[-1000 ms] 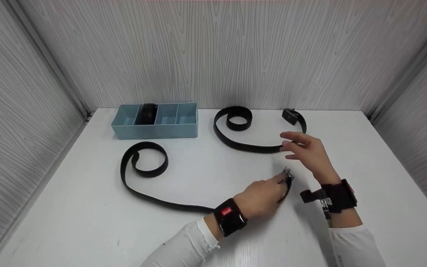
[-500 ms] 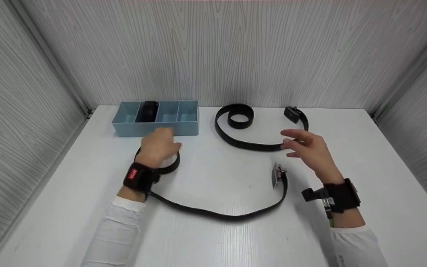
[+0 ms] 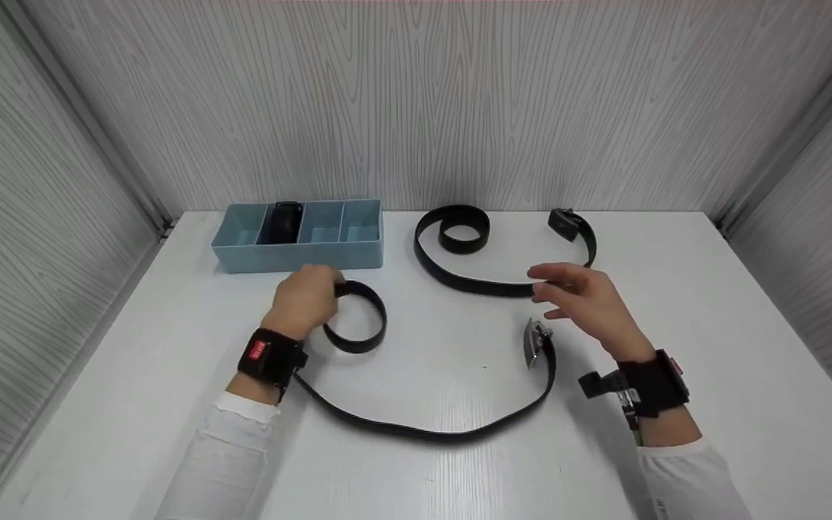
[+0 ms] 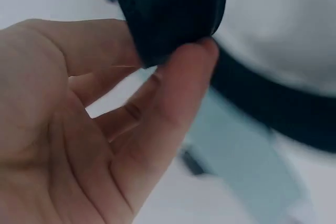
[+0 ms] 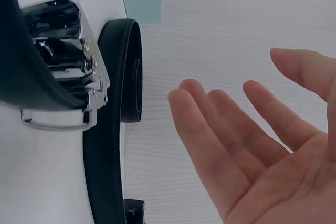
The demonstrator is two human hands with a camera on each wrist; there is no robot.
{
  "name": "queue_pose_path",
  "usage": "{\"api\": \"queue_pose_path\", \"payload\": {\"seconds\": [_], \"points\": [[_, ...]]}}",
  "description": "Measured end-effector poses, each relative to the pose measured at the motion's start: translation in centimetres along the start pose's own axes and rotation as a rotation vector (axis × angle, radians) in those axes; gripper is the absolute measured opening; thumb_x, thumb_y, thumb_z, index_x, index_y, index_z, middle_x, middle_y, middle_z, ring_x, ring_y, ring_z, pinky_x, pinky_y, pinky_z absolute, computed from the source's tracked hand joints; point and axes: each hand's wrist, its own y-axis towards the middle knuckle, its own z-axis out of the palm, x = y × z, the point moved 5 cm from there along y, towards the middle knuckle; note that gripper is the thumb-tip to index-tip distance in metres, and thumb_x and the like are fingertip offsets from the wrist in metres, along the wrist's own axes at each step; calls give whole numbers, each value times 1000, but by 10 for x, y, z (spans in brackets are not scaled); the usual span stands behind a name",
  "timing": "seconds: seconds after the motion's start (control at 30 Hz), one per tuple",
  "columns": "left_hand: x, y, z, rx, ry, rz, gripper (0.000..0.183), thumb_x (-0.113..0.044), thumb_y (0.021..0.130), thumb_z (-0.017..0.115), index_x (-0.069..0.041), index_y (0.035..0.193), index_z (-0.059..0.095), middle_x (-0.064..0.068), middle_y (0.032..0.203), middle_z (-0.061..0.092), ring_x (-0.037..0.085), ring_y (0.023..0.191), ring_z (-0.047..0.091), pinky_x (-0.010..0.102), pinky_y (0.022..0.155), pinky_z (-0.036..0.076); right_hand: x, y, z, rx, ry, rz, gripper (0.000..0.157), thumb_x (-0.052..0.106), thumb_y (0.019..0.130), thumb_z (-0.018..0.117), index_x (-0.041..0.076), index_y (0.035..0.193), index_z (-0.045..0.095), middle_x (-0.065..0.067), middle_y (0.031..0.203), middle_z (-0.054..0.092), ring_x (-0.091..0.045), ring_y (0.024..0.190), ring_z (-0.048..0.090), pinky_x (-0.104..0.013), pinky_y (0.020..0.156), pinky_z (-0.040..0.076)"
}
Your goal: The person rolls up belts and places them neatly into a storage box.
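A black belt (image 3: pixel 445 436) stands on its edge in a wide curve on the white table, with a loop at its left end. My left hand (image 3: pixel 305 300) holds that looped end. In the left wrist view, thumb and fingers pinch the belt's tip (image 4: pixel 170 17). At the other end, its silver buckle (image 3: pixel 533 343) lies below my right hand (image 3: pixel 582 296). That hand has relaxed fingers and holds nothing; the right wrist view shows its palm (image 5: pixel 283 182) bare. A second black belt (image 3: pixel 492 289) curves behind it, partly hidden by the fingers.
At the back left stands a blue divided tray (image 3: pixel 300 258), one compartment holding a rolled black belt (image 3: pixel 286 222). The second belt's dark buckle (image 3: pixel 565 225) is at the back right. Wood-grain panels (image 3: pixel 416 108) enclose the table's back and sides.
My left hand let go of the buckle end, moved left to the looped end and pinched it. The loop has shifted right. My right hand has stayed nearly in place.
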Motion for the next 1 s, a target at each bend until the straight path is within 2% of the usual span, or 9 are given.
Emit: {"api": "queue_pose_path", "payload": {"seconds": [0.2,0.33,0.4,0.5,0.6,0.7,0.8,0.9,1.0], "points": [[-88,0,-6,-158,-86,212,27,-1,94,64,-8,114,80,11,106,76,28,95,72,45,77,57,25,-8,27,136,-123,-110,43,23,96,78,9,135,68,-9,136,67,-20,102,74,-32,76,60],[-116,2,11,-197,-211,264,29,-2,94,61,-6,116,79,12,107,74,23,93,68,40,79,56,37,-16,52,249,-215,-196,53,23,90,85,13,138,66,-6,141,64,-21,99,75,-31,75,60],[-120,3,21,-194,-262,261,29,-3,95,60,-6,117,79,12,108,73,22,92,66,39,78,55,39,-18,61,281,-294,-231,49,21,89,85,13,135,68,-5,131,69,-19,93,74,-30,72,60],[-122,3,32,-177,-315,271,29,-5,96,60,-6,118,78,12,108,71,23,90,67,39,77,55,37,-19,66,291,-412,-247,28,18,91,83,15,118,77,3,107,74,-13,80,70,-27,66,56],[-118,0,39,-136,-355,307,29,-5,98,59,-5,121,76,11,114,71,23,97,68,38,83,55,31,-18,69,291,-444,-254,11,12,93,80,16,104,80,5,93,70,-12,72,66,-27,63,54],[-112,-2,42,-59,-403,343,33,-9,101,58,-4,131,70,10,127,69,21,105,66,37,90,53,28,-15,68,258,-418,-282,8,7,95,76,12,101,76,1,98,66,-15,80,68,-27,69,56],[-107,-4,42,44,-429,367,46,-22,101,64,-3,142,60,10,139,62,21,109,64,38,93,52,28,-13,64,203,-377,-321,9,3,98,72,7,105,70,-5,110,63,-21,96,68,-30,81,58],[-107,-5,42,140,-440,391,72,-39,92,79,-5,150,52,8,147,56,20,115,62,38,98,51,29,-10,61,159,-344,-358,9,0,99,69,4,107,67,-12,123,59,-25,111,64,-33,91,57],[-108,-5,42,154,-427,415,86,-42,81,90,-6,149,53,7,144,57,17,111,63,36,98,50,29,-7,59,124,-320,-350,11,-2,100,66,3,110,65,-19,140,51,-28,118,63,-37,95,56]]}}
